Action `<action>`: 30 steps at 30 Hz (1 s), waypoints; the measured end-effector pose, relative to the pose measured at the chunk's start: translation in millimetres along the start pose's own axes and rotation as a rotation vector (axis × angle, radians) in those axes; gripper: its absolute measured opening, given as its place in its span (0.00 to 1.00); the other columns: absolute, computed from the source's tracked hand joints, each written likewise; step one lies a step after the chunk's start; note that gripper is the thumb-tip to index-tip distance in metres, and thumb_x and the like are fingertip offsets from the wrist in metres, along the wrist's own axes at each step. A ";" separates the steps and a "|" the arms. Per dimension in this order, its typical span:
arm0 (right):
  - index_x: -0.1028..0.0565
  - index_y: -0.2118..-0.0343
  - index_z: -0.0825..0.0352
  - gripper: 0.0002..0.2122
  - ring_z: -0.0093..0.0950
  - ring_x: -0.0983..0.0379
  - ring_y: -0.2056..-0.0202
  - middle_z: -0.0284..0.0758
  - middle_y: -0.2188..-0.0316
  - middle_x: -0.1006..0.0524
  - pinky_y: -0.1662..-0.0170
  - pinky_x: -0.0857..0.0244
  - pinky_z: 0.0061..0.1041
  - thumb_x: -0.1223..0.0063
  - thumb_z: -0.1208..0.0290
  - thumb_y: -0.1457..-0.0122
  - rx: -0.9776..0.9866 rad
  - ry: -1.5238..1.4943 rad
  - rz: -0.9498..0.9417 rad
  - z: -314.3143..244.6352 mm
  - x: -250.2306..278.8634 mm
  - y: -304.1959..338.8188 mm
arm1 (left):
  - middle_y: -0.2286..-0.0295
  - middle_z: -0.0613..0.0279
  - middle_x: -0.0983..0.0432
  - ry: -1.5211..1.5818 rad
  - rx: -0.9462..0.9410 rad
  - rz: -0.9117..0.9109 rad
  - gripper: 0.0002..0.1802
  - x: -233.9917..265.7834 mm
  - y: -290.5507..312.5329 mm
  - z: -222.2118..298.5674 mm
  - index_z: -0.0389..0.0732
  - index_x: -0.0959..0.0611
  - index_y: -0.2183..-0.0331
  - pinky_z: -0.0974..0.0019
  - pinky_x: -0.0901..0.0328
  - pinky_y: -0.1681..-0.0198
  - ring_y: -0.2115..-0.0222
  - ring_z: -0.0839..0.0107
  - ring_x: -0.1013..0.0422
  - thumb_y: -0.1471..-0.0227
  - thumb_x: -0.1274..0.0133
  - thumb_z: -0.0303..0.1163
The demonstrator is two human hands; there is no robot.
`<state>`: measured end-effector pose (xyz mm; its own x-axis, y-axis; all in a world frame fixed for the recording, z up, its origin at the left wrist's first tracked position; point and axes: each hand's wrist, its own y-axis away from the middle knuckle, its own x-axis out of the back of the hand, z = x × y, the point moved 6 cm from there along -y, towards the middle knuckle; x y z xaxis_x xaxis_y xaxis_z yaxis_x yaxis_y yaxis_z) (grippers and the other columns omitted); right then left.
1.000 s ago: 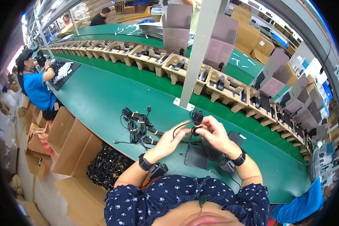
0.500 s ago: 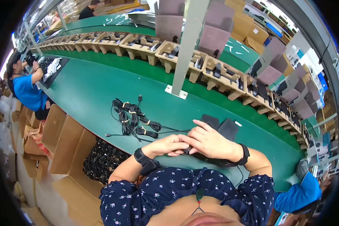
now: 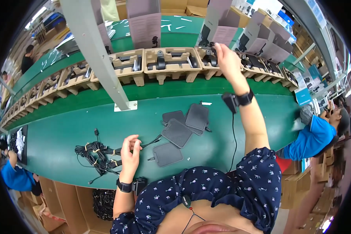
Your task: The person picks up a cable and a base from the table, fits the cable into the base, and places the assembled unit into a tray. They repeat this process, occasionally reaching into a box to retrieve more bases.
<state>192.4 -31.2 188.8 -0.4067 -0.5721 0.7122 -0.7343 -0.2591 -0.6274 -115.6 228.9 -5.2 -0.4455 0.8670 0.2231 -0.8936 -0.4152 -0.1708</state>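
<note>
My right hand (image 3: 227, 61) is stretched far out over a brown moulded tray (image 3: 201, 72) in the row at the back. Its fingers are bent beside a small dark thing (image 3: 211, 45), too small to make out. Low over the table, my left hand (image 3: 130, 154) has loosely curled fingers, slightly apart, with nothing seen in them. Just left of it lie black cables (image 3: 97, 155) tied in bundles. To its right are several flat black rounded pads (image 3: 177, 133), some overlapping, with short plugs at their edges.
A row of moulded trays (image 3: 171, 69) holding black parts runs along the back, with upright printed cartons (image 3: 144, 27) behind. A metal post (image 3: 95, 54) stands on the green table (image 3: 206, 152). Co-workers in blue (image 3: 316, 136) sit at both ends. An open cardboard box (image 3: 72, 201) stands lower left.
My hands, together over something black before, have parted. The right has reached out to the trays; the left has drawn back beside the cables. The pads show uncovered. The view has swung right.
</note>
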 end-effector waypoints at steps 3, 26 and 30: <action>0.24 0.65 0.67 0.23 0.47 0.27 0.64 0.47 0.70 0.23 0.60 0.34 0.41 0.67 0.52 0.36 -0.104 0.145 -0.102 54.5 -25.6 -34.5 | 0.69 0.64 0.28 -0.153 -0.078 -0.030 0.10 -7.3 -6.4 10.8 0.36 0.25 0.58 0.76 0.36 0.71 0.75 0.79 0.32 0.43 0.55 0.24; 0.32 0.65 0.67 0.11 0.47 0.26 0.67 0.46 0.73 0.23 0.64 0.34 0.45 0.53 0.63 0.42 0.139 0.354 -0.034 90.3 -149.1 -30.2 | 0.68 0.60 0.29 -0.335 -0.149 0.012 0.06 -2.7 -10.8 4.5 0.35 0.23 0.65 0.73 0.36 0.72 0.76 0.75 0.31 0.46 0.54 0.20; 0.31 0.67 0.63 0.10 0.45 0.27 0.65 0.42 0.71 0.24 0.64 0.35 0.43 0.47 0.63 0.47 0.092 0.398 -0.038 97.0 -145.7 -35.7 | 0.68 0.59 0.29 -0.364 -0.175 0.005 0.06 -3.7 -11.7 1.9 0.35 0.23 0.66 0.72 0.36 0.72 0.77 0.74 0.32 0.46 0.54 0.20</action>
<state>330.6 -14.1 76.8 -0.5721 -0.2196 0.7903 -0.7085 -0.3532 -0.6110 -103.6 230.1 -2.2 -0.4685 0.6976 0.5421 -0.8824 -0.3391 -0.3262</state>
